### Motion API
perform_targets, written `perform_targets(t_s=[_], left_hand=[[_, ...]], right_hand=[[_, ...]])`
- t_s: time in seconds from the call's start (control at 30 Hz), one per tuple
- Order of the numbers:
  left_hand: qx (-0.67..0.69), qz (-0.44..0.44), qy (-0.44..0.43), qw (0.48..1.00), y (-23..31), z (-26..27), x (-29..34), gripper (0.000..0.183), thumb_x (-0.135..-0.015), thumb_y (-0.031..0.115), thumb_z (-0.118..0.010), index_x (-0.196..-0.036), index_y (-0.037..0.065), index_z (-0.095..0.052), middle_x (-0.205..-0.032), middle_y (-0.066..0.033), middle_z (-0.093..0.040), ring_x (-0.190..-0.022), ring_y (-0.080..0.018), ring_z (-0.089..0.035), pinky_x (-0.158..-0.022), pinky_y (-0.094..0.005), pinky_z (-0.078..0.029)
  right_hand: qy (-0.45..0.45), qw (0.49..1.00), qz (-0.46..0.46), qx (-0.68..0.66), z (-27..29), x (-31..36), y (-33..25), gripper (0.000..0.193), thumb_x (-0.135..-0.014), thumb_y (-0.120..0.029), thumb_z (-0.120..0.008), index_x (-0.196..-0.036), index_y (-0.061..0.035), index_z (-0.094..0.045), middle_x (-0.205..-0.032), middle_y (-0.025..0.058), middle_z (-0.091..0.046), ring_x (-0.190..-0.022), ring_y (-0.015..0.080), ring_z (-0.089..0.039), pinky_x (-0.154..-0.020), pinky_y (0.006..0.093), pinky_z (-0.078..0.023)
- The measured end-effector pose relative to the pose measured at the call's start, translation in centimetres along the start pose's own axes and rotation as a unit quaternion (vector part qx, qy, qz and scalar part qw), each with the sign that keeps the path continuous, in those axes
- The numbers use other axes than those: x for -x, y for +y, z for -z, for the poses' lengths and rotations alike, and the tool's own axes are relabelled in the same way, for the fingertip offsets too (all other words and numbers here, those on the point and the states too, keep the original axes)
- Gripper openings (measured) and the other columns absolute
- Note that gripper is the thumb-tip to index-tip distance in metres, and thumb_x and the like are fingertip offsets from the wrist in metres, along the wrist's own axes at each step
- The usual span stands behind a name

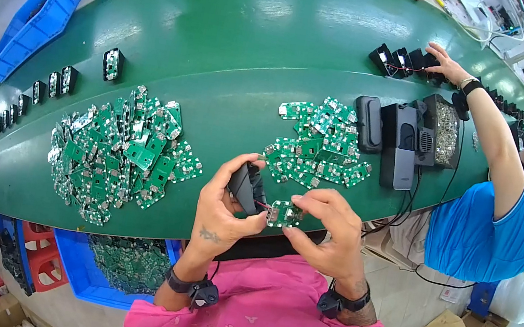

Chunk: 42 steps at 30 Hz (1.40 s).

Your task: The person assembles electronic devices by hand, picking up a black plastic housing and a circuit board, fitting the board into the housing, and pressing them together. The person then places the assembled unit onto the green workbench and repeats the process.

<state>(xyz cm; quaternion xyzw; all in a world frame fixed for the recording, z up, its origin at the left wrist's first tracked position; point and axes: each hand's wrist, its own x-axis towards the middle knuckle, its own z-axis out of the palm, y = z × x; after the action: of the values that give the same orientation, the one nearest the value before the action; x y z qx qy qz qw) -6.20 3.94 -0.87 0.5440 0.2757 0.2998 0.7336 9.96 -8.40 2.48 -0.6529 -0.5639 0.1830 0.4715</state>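
Observation:
My left hand [215,214] grips a black plastic housing [244,187], tilted, just past the near edge of the bench. A small green circuit board [282,215] is pinched between the thumb and fingers of my right hand [333,234], right beside the housing. My left thumb tip reaches the board's left end. A short reddish wire shows between housing and board; its ends are hidden. Left of my hands lies a big heap of green circuit boards [102,164], and ahead of my right hand is a smaller pile of boards [320,147].
Black devices [399,145] and a box of small metal parts [446,132] stand to the right. A row of filled housings [112,64] runs along the left. A co-worker's hand [450,65] reaches to black housings [400,62]. A blue bin [95,288] of boards sits below the bench.

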Motion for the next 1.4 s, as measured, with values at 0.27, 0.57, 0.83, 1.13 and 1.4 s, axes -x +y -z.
perform_targets(t_s=[0.27,0.57,0.83,1.13,1.4], left_hand=[[0.017,0.010,0.004,1.000,-0.6,0.2,-0.2,0.082,-0.070,0.000,-0.082,-0.142,0.001,-0.044,-0.134,-0.0086,-0.052,-0.111,-0.0116,-0.055,-0.091,-0.0270,-0.053],[0.105,0.071,-0.117,0.985,0.6,-0.3,-0.1,0.086,-0.085,-0.004,-0.068,-0.157,0.006,-0.022,-0.139,-0.0109,-0.043,-0.122,-0.0168,-0.051,-0.100,-0.0305,-0.046],[0.094,0.124,-0.156,0.975,0.6,0.4,0.1,0.082,-0.087,-0.004,-0.065,-0.156,0.006,-0.021,-0.141,-0.0107,-0.042,-0.121,-0.0144,-0.049,-0.099,-0.0287,-0.044],[0.074,0.122,-0.088,0.986,0.1,-0.4,-0.1,0.068,-0.091,-0.006,-0.056,-0.154,0.003,-0.032,-0.136,-0.0060,-0.050,-0.115,-0.0093,-0.049,-0.095,-0.0255,-0.041],[0.036,0.106,-0.079,0.991,-0.6,-1.1,0.4,0.065,-0.093,-0.007,-0.056,-0.153,0.002,-0.034,-0.134,-0.0075,-0.052,-0.118,-0.0114,-0.049,-0.099,-0.0254,-0.041]], right_hand=[[-0.015,1.000,-0.027,-0.005,-0.5,-0.1,0.5,0.044,-0.068,-0.003,-0.081,-0.111,-0.0018,-0.070,-0.102,0.0121,-0.065,-0.083,0.0219,-0.065,-0.074,0.0316,-0.053],[-0.016,0.999,-0.028,0.010,-0.9,-0.6,1.3,0.044,-0.069,-0.001,-0.080,-0.113,-0.0049,-0.072,-0.103,0.0105,-0.064,-0.091,0.0224,-0.065,-0.077,0.0314,-0.054],[-0.055,0.998,-0.026,-0.020,-0.9,-1.0,1.7,0.047,-0.068,-0.003,-0.082,-0.114,-0.0075,-0.073,-0.104,0.0093,-0.062,-0.090,0.0218,-0.064,-0.078,0.0322,-0.054],[-0.007,0.999,-0.031,0.006,-1.2,-1.1,2.0,0.040,-0.072,-0.005,-0.082,-0.111,-0.0118,-0.075,-0.118,0.0096,-0.058,-0.107,0.0233,-0.059,-0.084,0.0337,-0.051],[0.014,0.997,-0.049,-0.062,-2.7,-1.0,2.1,0.015,-0.084,-0.015,-0.075,-0.099,-0.0154,-0.078,-0.134,0.0104,-0.054,-0.126,0.0306,-0.044,-0.099,0.0443,-0.042]])
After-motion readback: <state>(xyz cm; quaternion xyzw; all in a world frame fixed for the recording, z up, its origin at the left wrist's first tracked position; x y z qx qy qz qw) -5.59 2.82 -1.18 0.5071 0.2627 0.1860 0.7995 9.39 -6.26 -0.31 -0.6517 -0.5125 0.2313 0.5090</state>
